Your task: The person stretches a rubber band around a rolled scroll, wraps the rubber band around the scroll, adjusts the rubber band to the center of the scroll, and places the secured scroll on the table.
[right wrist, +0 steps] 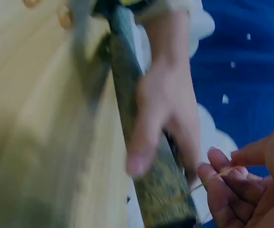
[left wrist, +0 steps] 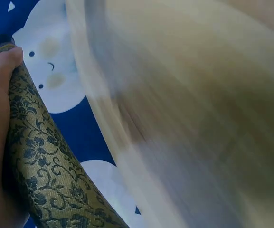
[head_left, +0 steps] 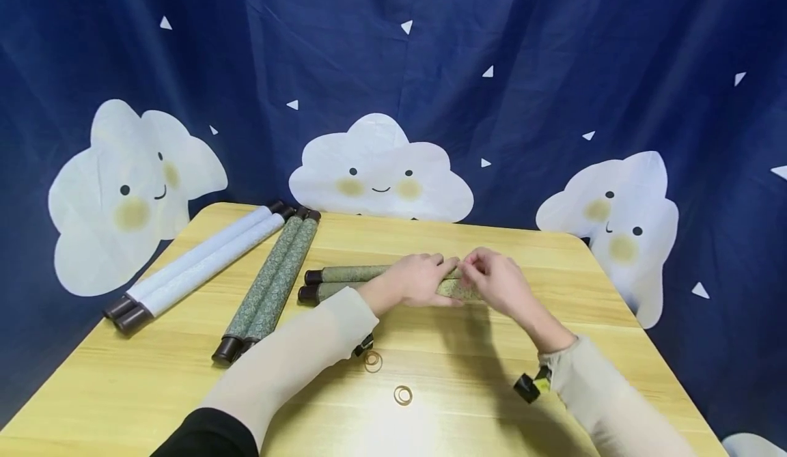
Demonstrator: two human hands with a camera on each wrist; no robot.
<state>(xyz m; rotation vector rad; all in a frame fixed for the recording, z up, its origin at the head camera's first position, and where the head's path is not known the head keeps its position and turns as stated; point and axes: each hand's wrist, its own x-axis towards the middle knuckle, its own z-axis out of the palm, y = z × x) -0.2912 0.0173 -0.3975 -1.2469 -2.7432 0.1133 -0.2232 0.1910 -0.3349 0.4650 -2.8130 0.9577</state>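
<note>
The right hand [head_left: 498,281] pinches a thin band [right wrist: 193,190] between thumb and fingertips, stretched from one end of the olive scrolls [head_left: 353,274]. The left hand [head_left: 421,279] grips the olive scrolls near that end, thumb on the near side. Left of the olive scrolls lie green scrolls [head_left: 281,283], then white scrolls [head_left: 209,266]; loose bands [head_left: 403,404] lie nearer the person than the olive scrolls.

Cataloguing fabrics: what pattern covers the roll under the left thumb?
Olive roll: dark floral vines, clearest in the left wrist view.
</note>
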